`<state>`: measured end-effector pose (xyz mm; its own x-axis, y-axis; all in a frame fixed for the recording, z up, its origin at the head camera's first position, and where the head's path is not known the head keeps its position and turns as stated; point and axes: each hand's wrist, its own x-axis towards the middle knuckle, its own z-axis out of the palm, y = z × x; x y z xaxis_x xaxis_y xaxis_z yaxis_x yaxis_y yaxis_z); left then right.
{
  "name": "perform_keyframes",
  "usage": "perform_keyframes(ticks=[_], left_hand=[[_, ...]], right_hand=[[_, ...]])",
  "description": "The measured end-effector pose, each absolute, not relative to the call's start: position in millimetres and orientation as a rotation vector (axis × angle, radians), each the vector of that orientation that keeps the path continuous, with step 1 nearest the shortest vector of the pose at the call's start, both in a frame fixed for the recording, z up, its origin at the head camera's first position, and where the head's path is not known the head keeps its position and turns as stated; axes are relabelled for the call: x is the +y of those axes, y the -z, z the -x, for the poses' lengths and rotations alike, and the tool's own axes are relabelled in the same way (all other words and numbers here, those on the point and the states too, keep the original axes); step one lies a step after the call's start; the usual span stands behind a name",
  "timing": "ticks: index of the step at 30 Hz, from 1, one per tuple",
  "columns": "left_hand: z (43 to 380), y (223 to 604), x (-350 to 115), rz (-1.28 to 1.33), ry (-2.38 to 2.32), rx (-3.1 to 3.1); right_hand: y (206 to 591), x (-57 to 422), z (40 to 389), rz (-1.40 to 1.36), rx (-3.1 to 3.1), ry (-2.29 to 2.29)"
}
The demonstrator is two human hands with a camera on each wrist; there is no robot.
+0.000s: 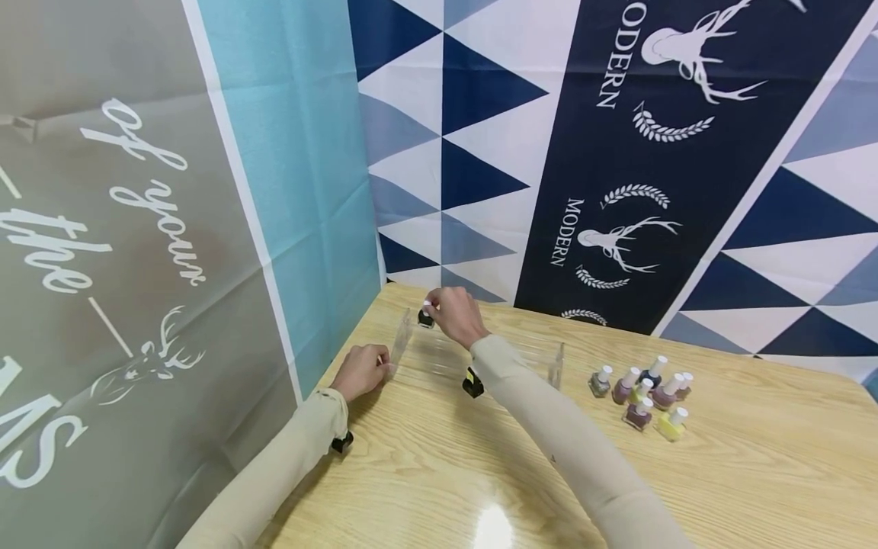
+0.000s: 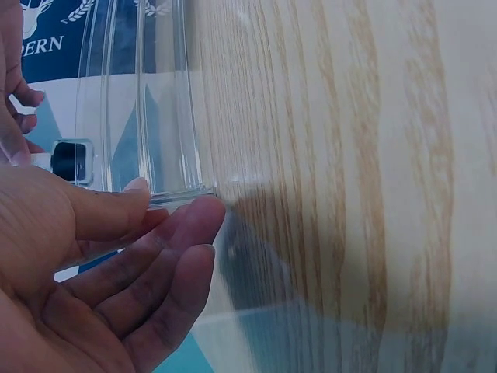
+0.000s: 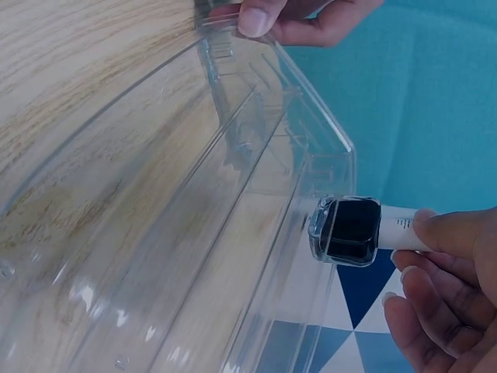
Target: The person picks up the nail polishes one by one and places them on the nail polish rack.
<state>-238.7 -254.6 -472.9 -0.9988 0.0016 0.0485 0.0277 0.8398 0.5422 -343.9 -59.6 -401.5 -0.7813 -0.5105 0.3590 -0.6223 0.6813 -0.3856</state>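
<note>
A clear plastic tiered rack [image 1: 439, 352] stands on the table near the back corner. My left hand [image 1: 362, 371] pinches the front corner of its left end panel, thumb and fingertips on the edge, as the left wrist view shows. With thumb and fingers my right hand [image 1: 456, 313] holds a nail polish bottle [image 3: 351, 231] by its white cap. The bottle is of clear glass with very dark polish inside. In the right wrist view its base overlaps the rack's top rear tier, at the end close to the left panel.
To the right of the rack stand several nail polish bottles [image 1: 638, 414] with white caps, in purple, yellow, grey and dark shades. Patterned cloths hang behind the wooden table [image 1: 768, 450] and along its left side. A black band sits at each wrist.
</note>
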Motion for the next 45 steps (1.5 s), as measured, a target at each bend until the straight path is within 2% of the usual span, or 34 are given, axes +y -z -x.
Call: perform_keyframes(ticks=[30,45], left_hand=[[238.6,475.8,-256.8,0.070,0.903,-2.939],[236.4,474.1,-256.0,0.089,0.973,-2.951]], right_hand=[[403.7,-65.5,346.3,-0.907,-2.773,-0.719],[386.1,-13.3,336.2,-0.934,-2.718,-0.604]])
